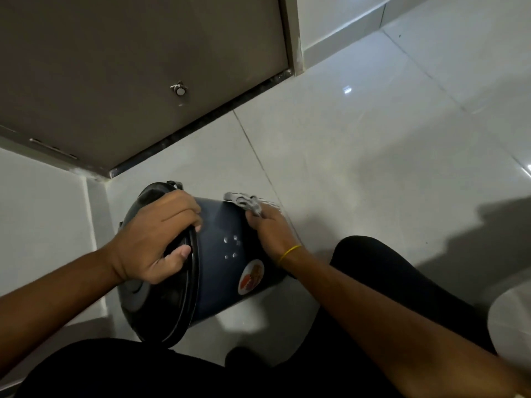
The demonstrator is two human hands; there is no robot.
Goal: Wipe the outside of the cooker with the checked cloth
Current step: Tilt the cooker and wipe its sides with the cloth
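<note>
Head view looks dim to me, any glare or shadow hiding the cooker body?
Head view: dim overall; small glare spots on the cooker side, bright glints on the floor tiles, a hard shadow at right; wide-angle bending at the edges; cloth slightly blurred.

A home, it seems — glossy white floor tiles (359, 145), a brown door (129, 67), tiled skirting (339, 35).

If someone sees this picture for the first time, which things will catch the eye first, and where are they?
The dark blue cooker lies tipped on its side on the pale tiled floor, low and left of centre. The left hand grips its black lid rim, while the right hand, with a yellow band at the wrist, presses the checked cloth against the cooker's far side. A brown door fills the upper left.
</note>
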